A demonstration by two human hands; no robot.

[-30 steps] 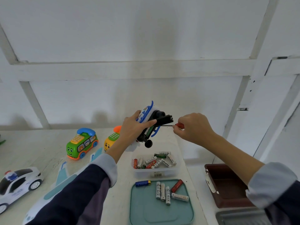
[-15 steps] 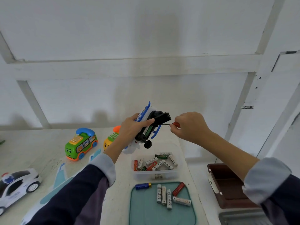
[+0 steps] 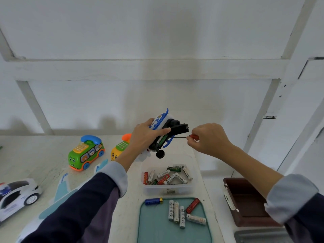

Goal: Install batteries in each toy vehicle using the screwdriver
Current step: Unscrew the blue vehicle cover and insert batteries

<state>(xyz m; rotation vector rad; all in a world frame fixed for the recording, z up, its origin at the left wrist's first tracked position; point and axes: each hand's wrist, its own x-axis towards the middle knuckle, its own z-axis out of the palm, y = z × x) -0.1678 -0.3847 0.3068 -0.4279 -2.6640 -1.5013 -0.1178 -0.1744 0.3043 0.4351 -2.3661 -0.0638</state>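
Toy vehicle (image 3: 162,133), white and blue with a black underside, sits tilted in mid-air at the centre of the frame, above the white table (image 3: 35,155). The left hand (image 3: 146,137) grips it, fingers wrapped over its body and thumb laid across the underside. Just right of it, the right hand (image 3: 209,140) pinches the red handle of the screwdriver (image 3: 188,136) with curled fingers, and the thin shaft lies level, its tip at the toy's underside. At lower centre a teal tray (image 3: 157,228) carries loose batteries (image 3: 176,212). Directly above it in the frame, a clear tub (image 3: 168,187) holds more. At left centre stand a green bus toy (image 3: 85,152) and a yellow toy (image 3: 119,150), with a white police car (image 3: 15,195) at the lower left edge. A brown box (image 3: 249,202) sits lower right.
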